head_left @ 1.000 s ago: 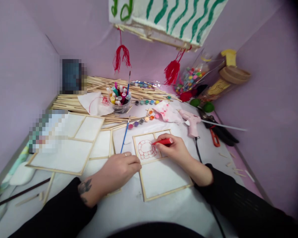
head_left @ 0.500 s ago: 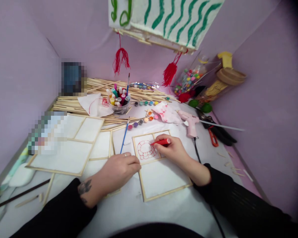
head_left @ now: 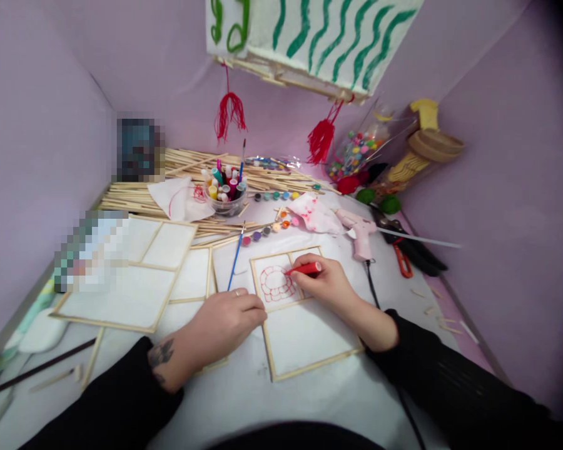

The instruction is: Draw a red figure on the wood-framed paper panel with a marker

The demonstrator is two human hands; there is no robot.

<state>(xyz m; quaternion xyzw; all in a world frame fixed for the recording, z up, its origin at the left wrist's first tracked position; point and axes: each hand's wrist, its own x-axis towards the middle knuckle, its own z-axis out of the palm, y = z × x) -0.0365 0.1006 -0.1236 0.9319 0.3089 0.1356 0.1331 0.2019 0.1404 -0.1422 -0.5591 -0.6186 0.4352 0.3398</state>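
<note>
In my right hand (head_left: 326, 278) is a red marker (head_left: 307, 269), held in a pinch with its tip at a red outline drawing (head_left: 276, 284). The drawing, a ring divided into segments, fills the upper left pane of a white panel framed in thin wooden sticks (head_left: 309, 334). My left hand (head_left: 229, 322) is closed, its fingertips against the left edge of that panel; its thumb is mostly hidden. Just above the left fingers lies a slim blue paintbrush (head_left: 237, 256).
More framed panels (head_left: 117, 294) overlap at left. Behind are a cup of markers (head_left: 225, 194), paint pots (head_left: 266, 231) and many wooden sticks (head_left: 136, 197). A pink glue gun (head_left: 363, 237) and black pliers (head_left: 420, 250) lie right. A tasselled lantern (head_left: 319, 44) hangs above.
</note>
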